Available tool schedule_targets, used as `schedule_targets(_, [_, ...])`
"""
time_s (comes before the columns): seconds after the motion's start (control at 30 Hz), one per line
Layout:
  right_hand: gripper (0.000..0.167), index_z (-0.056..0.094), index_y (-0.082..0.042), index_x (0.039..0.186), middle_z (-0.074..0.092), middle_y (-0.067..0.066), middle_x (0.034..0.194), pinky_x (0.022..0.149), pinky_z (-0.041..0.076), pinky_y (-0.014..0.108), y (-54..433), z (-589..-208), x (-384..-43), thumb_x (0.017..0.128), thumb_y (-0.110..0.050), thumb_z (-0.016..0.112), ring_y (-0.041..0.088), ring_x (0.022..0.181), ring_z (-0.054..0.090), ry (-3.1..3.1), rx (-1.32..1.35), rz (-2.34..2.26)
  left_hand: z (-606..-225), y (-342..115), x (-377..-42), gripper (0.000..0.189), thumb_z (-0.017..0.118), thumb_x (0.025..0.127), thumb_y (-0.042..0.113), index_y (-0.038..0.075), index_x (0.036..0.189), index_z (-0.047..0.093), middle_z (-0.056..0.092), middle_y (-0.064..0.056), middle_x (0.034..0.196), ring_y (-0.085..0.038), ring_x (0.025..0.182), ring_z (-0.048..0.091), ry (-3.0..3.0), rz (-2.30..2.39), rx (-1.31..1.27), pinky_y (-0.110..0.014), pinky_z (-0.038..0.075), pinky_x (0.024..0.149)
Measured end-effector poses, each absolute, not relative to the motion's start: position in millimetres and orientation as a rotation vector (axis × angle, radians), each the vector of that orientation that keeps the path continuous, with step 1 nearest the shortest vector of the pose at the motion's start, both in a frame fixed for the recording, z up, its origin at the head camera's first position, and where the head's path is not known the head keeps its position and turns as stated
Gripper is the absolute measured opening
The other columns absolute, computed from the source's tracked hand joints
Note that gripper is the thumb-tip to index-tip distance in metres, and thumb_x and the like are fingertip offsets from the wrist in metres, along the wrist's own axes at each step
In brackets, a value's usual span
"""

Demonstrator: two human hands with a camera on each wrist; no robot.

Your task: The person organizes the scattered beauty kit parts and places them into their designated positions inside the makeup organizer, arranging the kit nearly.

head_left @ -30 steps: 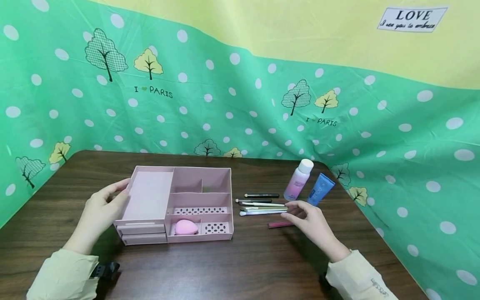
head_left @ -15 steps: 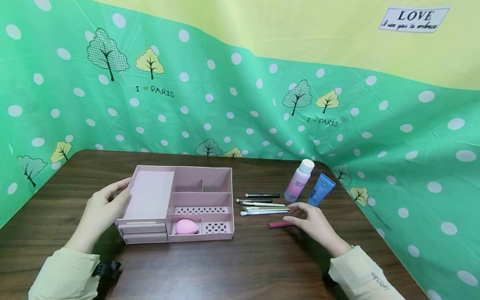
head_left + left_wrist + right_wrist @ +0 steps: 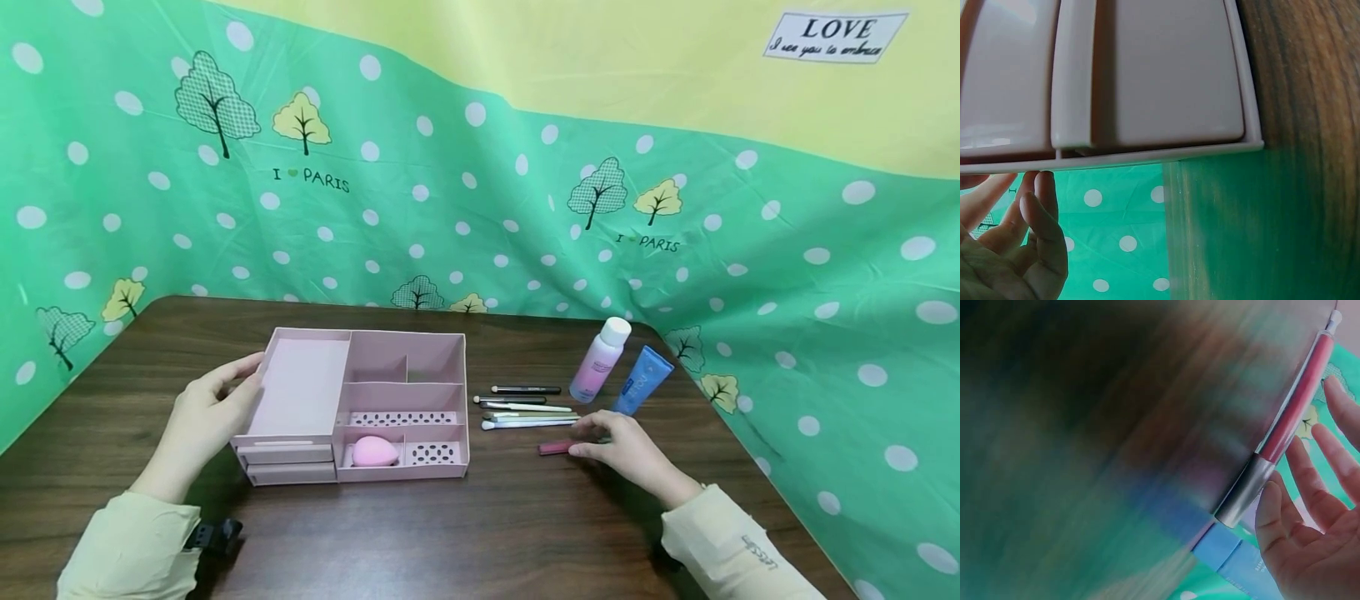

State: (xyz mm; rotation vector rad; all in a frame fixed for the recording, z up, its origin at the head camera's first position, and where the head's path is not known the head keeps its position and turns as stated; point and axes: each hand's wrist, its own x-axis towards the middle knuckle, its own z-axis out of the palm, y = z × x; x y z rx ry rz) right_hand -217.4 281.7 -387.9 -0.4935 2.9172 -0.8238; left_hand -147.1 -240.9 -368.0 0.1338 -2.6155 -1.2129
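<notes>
Spreading on the near side of the box (image 3: 303,383): brown table (image 3: 465,542), a broad stretch running out of view. At the box's left edge: left hand (image 3: 210,412), fingers loosely bent, fingertips touching the side wall. Right of the box, level with its near compartments (image 3: 433,454): right hand (image 3: 626,450), fingers spread at the dark end of a lip gloss (image 3: 553,448) lying on the table; contact cannot be told. Between the box's right wall and the brushes (image 3: 528,424): a narrow gap. Beyond the box: a thin strip of table, its far edge meeting a curtain (image 3: 480,208).

Counts, near to far. Drawers (image 3: 288,455): two, pushed in, box's near left face. Compartments: five, box's right half. Sponge (image 3: 375,452): one, pink, in the near left one of these. Lip gloss: one, red. Brushes: five discernible, two black, three pale, just right of the box. Tube (image 3: 643,379): one, blue, farther right of the box. Bottle (image 3: 596,362): one, white-capped, between brushes and tube.
</notes>
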Motion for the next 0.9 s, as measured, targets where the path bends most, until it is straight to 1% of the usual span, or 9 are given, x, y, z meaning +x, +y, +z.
schedule_targets(0.07, [0.029, 0.073, -0.006, 0.105, 0.072, 0.006, 0.104, 0.09, 0.052, 0.049, 282.6, -388.9, -218.4, 0.083, -0.024, 0.079, 0.023, 0.099, 0.066, 2.915, -0.53, -0.815, -368.0, -240.8, -147.2, 0.049, 0.046, 0.104, 0.032, 0.003, 0.144, 0.05, 0.059, -0.027, 0.126, -0.023, 0.089, 0.047, -2.619, -1.212, 0.132, -0.026, 0.04, 0.064])
schedule_targets(0.27, [0.019, 0.075, -0.01, 0.099, 0.072, 0.002, 0.099, 0.086, 0.053, 0.043, 284.3, -391.2, -221.8, 0.083, -0.018, 0.079, 0.02, 0.096, 0.065, 2.926, -0.668, -0.749, -368.2, -241.2, -147.2, 0.048, 0.046, 0.104, 0.031, 0.003, 0.143, 0.051, 0.06, -0.025, 0.122, -0.013, 0.079, 0.045, -2.617, -1.208, 0.135, -0.026, 0.039, 0.062])
schedule_targets(0.37, [0.015, 0.076, -0.01, 0.096, 0.072, 0.0, 0.096, 0.083, 0.053, 0.04, 284.8, -392.5, -223.7, 0.083, -0.017, 0.079, 0.018, 0.093, 0.065, 2.926, -0.741, -0.72, -367.8, -240.6, -147.1, 0.048, 0.046, 0.104, 0.031, 0.003, 0.143, 0.051, 0.06, -0.026, 0.123, -0.015, 0.082, 0.046, -2.618, -1.206, 0.134, -0.026, 0.039, 0.063])
schedule_targets(0.47, [0.013, 0.076, -0.012, 0.094, 0.071, -0.002, 0.093, 0.082, 0.052, 0.039, 285.1, -393.7, -225.3, 0.083, -0.017, 0.079, 0.017, 0.091, 0.063, 2.924, -0.781, -0.679, -367.3, -240.1, -147.1, 0.048, 0.046, 0.104, 0.03, 0.003, 0.143, 0.051, 0.059, -0.026, 0.124, -0.02, 0.084, 0.047, -2.616, -1.202, 0.127, -0.027, 0.039, 0.063])
schedule_targets(0.63, [0.011, 0.076, -0.016, 0.092, 0.069, -0.005, 0.093, 0.085, 0.048, 0.041, 283.2, -394.1, -224.9, 0.082, -0.02, 0.079, 0.019, 0.094, 0.06, 2.937, -0.734, -0.609, -367.5, -239.7, -146.8, 0.048, 0.045, 0.104, 0.03, 0.002, 0.143, 0.051, 0.059, -0.027, 0.124, -0.024, 0.087, 0.047, -2.615, -1.201, 0.12, -0.027, 0.039, 0.064])
schedule_targets(0.77, [0.009, 0.076, -0.016, 0.092, 0.069, -0.005, 0.092, 0.086, 0.047, 0.041, 281.3, -394.0, -224.5, 0.083, -0.019, 0.079, 0.019, 0.095, 0.059, 2.948, -0.73, -0.582, -367.4, -239.7, -146.6, 0.048, 0.046, 0.104, 0.029, 0.002, 0.142, 0.051, 0.06, -0.026, 0.122, -0.023, 0.086, 0.047, -2.609, -1.192, 0.115, -0.027, 0.039, 0.063])
schedule_targets(0.9, [0.006, 0.075, -0.016, 0.091, 0.065, -0.007, 0.087, 0.08, 0.047, 0.035, 280.4, -394.4, -225.4, 0.085, -0.017, 0.076, 0.014, 0.088, 0.056, 2.947, -0.771, -0.557, -367.4, -239.9, -146.7, 0.047, 0.046, 0.104, 0.029, 0.002, 0.142, 0.052, 0.061, -0.025, 0.119, -0.018, 0.082, 0.046, -2.601, -1.186, 0.111, -0.027, 0.039, 0.063])
